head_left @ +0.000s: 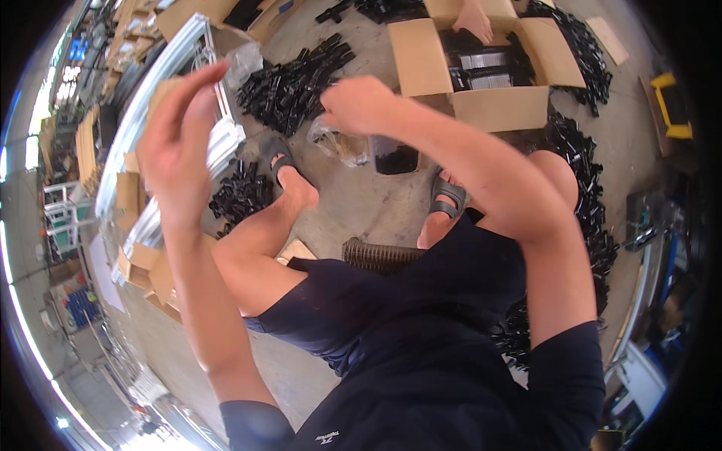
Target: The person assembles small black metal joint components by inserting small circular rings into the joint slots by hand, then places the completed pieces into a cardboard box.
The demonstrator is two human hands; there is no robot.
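Note:
My left hand (179, 150) is raised at the left, with fingers stretched out and slightly blurred; nothing shows in it. In front of me my right hand (359, 105) is closed, fingers curled in, and whatever it may hold is hidden. Just below that hand, a see-through plastic bag (342, 144) lies on the floor. Beside the bag stands a small container of black pieces (395, 156). Beyond my right hand is a heap of black plastic parts (297, 79).
An open cardboard box (500, 109) holds black parts, with another person's hand (474, 24) reaching in. More black parts (579, 150) lie along the right. Silvery metal profiles (162, 113) stand at the left. A brown ribbed roll (380, 255) lies between my legs.

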